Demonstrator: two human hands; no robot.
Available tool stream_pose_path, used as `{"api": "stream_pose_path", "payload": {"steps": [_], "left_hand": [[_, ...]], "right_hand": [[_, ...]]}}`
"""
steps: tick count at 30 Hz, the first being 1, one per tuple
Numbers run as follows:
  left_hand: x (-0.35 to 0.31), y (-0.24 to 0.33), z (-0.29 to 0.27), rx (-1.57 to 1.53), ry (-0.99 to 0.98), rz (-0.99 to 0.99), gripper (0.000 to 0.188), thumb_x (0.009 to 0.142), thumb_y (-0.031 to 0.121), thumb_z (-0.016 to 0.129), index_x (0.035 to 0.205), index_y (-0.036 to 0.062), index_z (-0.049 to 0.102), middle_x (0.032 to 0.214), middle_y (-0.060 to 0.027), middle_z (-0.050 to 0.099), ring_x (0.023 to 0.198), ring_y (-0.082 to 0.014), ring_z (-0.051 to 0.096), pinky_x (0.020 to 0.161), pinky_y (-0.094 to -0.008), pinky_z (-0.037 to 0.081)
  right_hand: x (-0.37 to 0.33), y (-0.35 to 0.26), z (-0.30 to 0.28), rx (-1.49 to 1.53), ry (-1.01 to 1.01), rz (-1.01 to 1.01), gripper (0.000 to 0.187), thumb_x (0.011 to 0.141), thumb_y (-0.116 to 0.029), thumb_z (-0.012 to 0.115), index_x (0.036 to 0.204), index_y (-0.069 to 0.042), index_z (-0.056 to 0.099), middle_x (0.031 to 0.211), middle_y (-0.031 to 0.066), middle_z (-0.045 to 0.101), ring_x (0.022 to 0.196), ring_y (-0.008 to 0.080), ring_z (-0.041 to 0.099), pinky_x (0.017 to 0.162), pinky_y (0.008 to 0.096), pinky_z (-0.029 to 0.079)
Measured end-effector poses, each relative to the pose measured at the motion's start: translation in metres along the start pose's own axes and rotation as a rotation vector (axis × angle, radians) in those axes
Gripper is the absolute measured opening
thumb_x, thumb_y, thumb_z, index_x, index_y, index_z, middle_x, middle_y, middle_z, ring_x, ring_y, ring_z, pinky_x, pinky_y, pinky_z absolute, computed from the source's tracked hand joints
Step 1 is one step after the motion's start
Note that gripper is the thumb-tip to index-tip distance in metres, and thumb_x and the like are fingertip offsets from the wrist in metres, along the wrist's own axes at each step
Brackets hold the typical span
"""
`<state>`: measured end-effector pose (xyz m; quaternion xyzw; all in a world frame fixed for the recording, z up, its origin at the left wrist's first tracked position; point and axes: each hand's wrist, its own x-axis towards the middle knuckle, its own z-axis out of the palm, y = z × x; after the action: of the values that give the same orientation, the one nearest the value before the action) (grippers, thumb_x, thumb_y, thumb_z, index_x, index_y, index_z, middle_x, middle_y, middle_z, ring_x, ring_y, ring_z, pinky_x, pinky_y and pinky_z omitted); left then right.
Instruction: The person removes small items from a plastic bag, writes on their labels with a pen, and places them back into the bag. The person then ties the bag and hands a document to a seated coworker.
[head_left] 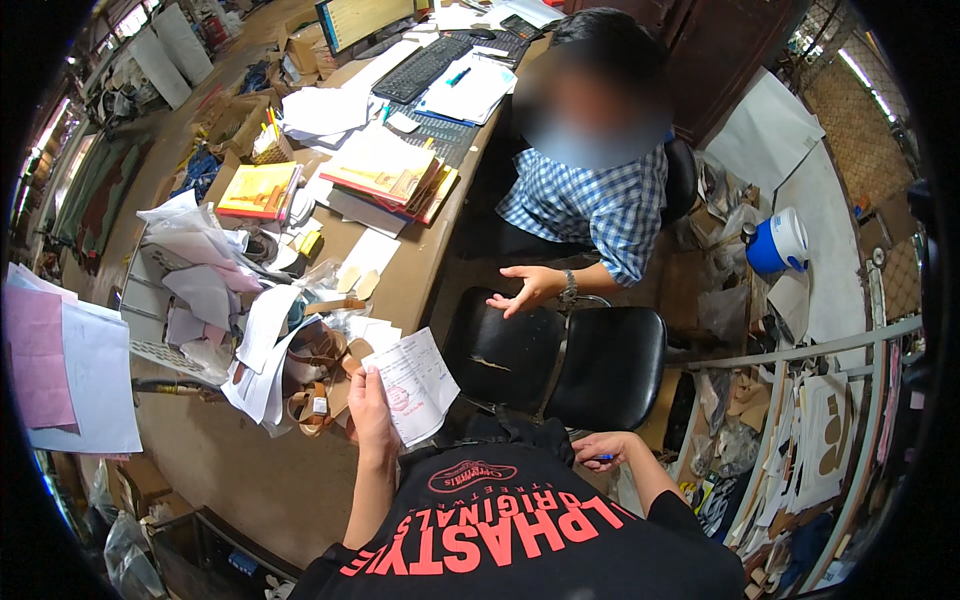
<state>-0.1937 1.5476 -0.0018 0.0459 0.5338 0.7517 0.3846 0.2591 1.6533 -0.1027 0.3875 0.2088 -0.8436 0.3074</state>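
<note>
My left hand [372,418] grips a white paper slip [415,385] by its left edge, thumb on top. Handwriting and a red stamp mark show on the slip. Low by my right side, my right hand [600,450] is closed around a slim blue object [601,458], perhaps a pen; most of it is hidden. Just beyond the slip stands a black padded seat [505,340], its cover torn. Past the seats sits another person in a blue checked shirt [590,205], one hand [530,290] held out with open fingers.
A cluttered desk [405,290] at the left bears sandals [315,400], stacked books [385,175], loose papers, a keyboard [422,70] and a monitor [365,22]. A second black seat [607,365] adjoins the first. Shelves [810,450] and a blue-white water jug [777,242] are at the right.
</note>
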Motion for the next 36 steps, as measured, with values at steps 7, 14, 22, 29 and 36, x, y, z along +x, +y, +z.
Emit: {"api": "stream_pose_path", "payload": {"steps": [7,14,22,29,36], "left_hand": [[0.0,-0.004,-0.005,-0.001,-0.004,0.002,0.018,0.111,0.018,0.05,0.113,0.0018,0.059,0.105,-0.0079,0.07,0.092,-0.0108,0.066,0.083,-0.0275,0.054],[0.001,-0.006,-0.004,0.01,0.02,-0.007,0.018,0.111,0.018,0.05,0.112,0.002,0.059,0.103,-0.0071,0.07,0.091,-0.0104,0.065,0.082,-0.0274,0.053],[0.004,-0.009,-0.005,0.014,0.008,-0.007,0.018,0.111,0.018,0.05,0.113,0.0026,0.059,0.102,-0.0063,0.069,0.09,-0.01,0.064,0.081,-0.0271,0.053],[0.005,-0.011,-0.007,0.03,0.014,-0.005,0.017,0.11,0.018,0.05,0.113,0.0032,0.059,0.103,-0.0064,0.069,0.092,-0.0105,0.064,0.083,-0.0275,0.053],[0.005,-0.015,-0.01,0.013,0.002,-0.014,0.017,0.11,0.018,0.051,0.113,0.0035,0.059,0.103,-0.0064,0.069,0.092,-0.0107,0.064,0.083,-0.0276,0.053]], "right_hand": [[0.016,0.009,0.01,0.027,0.127,-0.054,0.027,0.105,-0.016,0.056,0.132,-0.015,0.059,0.079,0.002,0.064,0.058,0.008,0.057,0.049,0.0234,0.042],[0.026,0.007,0.018,-0.053,0.198,-0.051,0.032,0.104,-0.022,0.059,0.136,-0.022,0.055,0.082,-0.0007,0.065,0.059,0.0058,0.056,0.049,0.0243,0.042],[0.035,0.007,0.009,-0.043,0.174,-0.06,0.035,0.104,-0.021,0.056,0.139,-0.024,0.052,0.078,0.0,0.062,0.054,0.0065,0.053,0.046,0.025,0.037],[0.035,0.002,0.024,-0.081,0.257,-0.045,0.034,0.103,-0.015,0.049,0.134,-0.026,0.052,0.07,-0.0039,0.051,0.05,0.0058,0.043,0.045,0.0244,0.032],[0.037,0.001,0.018,0.077,0.342,-0.086,0.011,0.098,-0.014,0.055,0.101,-0.016,0.065,0.063,-0.0062,0.039,0.049,0.0066,0.037,0.044,0.0261,0.03]]}}
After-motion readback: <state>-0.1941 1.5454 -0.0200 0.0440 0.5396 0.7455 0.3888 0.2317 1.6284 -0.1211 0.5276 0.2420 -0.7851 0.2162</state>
